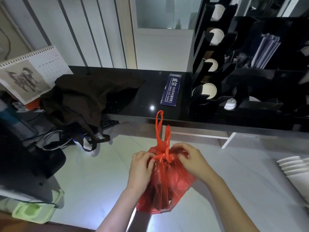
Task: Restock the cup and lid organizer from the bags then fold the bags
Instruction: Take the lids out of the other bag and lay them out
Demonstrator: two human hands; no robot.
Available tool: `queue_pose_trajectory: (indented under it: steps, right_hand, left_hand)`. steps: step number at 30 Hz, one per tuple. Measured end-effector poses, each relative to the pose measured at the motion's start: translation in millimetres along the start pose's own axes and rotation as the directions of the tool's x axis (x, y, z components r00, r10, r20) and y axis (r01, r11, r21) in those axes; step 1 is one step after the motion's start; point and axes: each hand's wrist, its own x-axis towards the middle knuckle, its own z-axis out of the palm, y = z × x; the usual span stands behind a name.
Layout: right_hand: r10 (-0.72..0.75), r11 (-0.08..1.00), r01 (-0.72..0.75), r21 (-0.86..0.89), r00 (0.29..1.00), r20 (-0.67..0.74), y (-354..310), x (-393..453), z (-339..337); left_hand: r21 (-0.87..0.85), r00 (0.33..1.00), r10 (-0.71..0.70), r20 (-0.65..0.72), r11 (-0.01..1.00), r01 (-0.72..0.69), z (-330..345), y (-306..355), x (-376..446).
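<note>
Both hands pinch the red bag's [164,185] knotted neck — left hand [141,169] and right hand [190,160] either side — seemingly to untie it, handles [161,129] standing above them.

Both my hands pinch the knot of the red bag [164,180]: left hand [141,169], right hand [190,160]. Bag tied, handles up. Black organizer [215,64] on counter [150,97], holding white cups.

Dim, soft frame with wide-angle bending at edges; small glare spot on black countertop [152,108].
</note>
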Motion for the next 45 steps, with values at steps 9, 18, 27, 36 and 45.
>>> queue_pose_trajectory:
  steps: [9,18,27,36,45]
  right_hand:
    - [-0.05,0.963,0.034,-0.268,0.997,-0.054,26.9,-1.3,-9.9]
    - [0.191,0.931,-0.21,-0.3,0.977,-0.09,40.0,-13.1,-48.7]
    - [-0.047,0.881,0.094,-0.464,0.993,0.111,-2.5,-7.9,0.7]
    - [0.114,0.966,-0.183,-0.182,0.935,-0.336,31.2,-3.5,-21.4]
    - [-0.22,0.963,0.13,-0.238,0.888,-0.405,8.7,6.7,-13.9]
  left_hand:
    - [0.103,0.993,-0.011,-0.119,0.994,0.023,-18.1,-16.4,14.2]
    - [-0.056,0.936,-0.282,-0.211,0.959,0.276,-59.5,-55.1,29.9]
    - [0.278,1.0,-0.003,0.021,0.961,-0.003,-35.2,-11.8,33.9]
    - [0.052,0.939,-0.298,-0.173,0.949,0.311,-56.9,-39.2,40.0]
    - [0.157,0.917,0.399,0.03,0.904,-0.398,-52.7,-1.8,45.4]
